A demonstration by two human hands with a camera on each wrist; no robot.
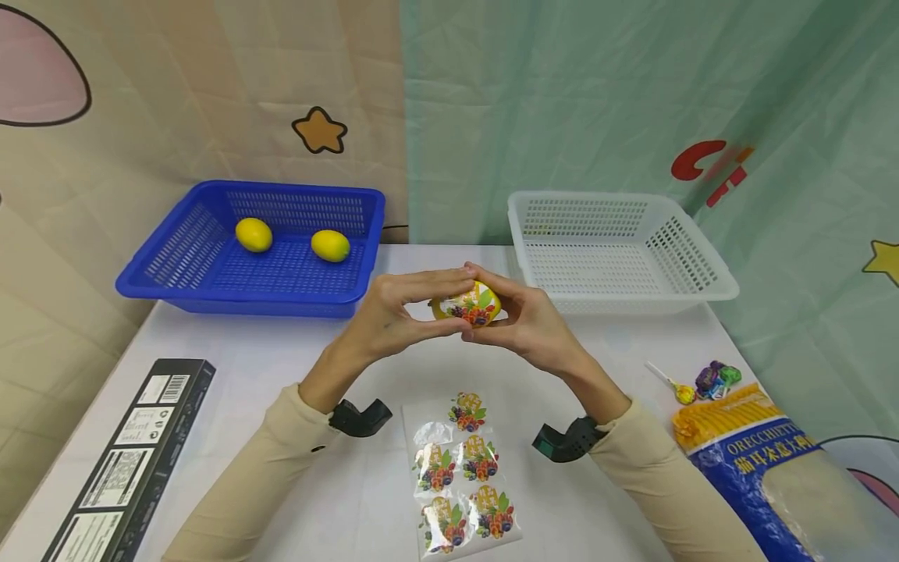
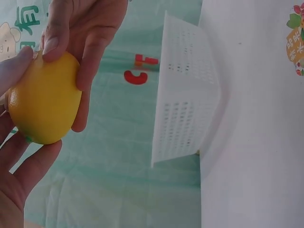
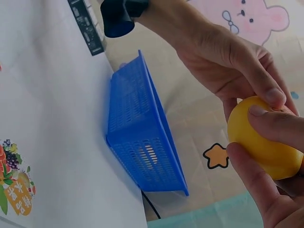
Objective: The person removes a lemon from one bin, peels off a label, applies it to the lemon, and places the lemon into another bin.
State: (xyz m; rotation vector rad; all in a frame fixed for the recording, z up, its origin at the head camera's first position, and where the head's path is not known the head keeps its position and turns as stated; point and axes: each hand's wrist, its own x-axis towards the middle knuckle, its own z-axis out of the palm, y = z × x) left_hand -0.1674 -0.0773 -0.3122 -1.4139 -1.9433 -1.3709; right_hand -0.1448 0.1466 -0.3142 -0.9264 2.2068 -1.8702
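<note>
Both hands hold a yellow lemon (image 1: 449, 308) above the middle of the table. A fruit-print sticker (image 1: 476, 311) lies on the lemon's side that faces the head camera. My left hand (image 1: 396, 312) grips it from the left with thumb and fingers, and my right hand (image 1: 539, 324) grips it from the right. Fingertips of the two hands meet around the fruit. In the left wrist view the lemon (image 2: 45, 102) shows plain yellow skin with a greenish tip. The right wrist view shows thumbs and fingers on the lemon (image 3: 259, 135). Below the hands lies a sheet of fruit stickers (image 1: 430, 425).
A blue basket (image 1: 239, 295) with two lemons stands at the back left. At the back right is a white basket (image 1: 632, 298). A long black box (image 1: 133, 460) lies at left; lollipops (image 1: 712, 380) and an orecchiette bag (image 1: 765, 468) lie at right.
</note>
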